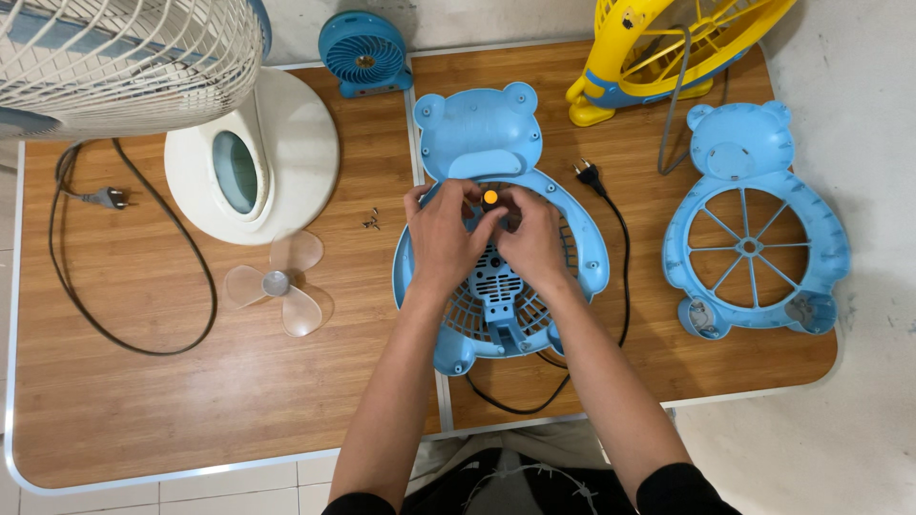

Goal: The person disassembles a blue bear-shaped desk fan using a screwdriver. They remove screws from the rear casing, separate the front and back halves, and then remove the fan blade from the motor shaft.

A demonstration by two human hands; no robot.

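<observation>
Bear-shaped fan housing (477, 129): light blue, lying flat at the table's (239, 401) centre, under both hands.
Orange knob (490, 197): on the housing, between the fingertips.
Left hand (441, 238): I see fingers curled, pinching beside the knob.
Right hand (530, 238): likewise pinched at the knob.
Front grille (754, 229): well apart, right.
Clear fan blade (279, 282): left, detached.

The large white wire-grilled standing fan (124, 57) is cut off by the top and left edges. The yellow plastic fan (668, 48) is cropped at the top. Small dark screws (371, 221) are too tiny to count. Both hands hide the blue bear-shaped fan housing's (477, 129) centre.
</observation>
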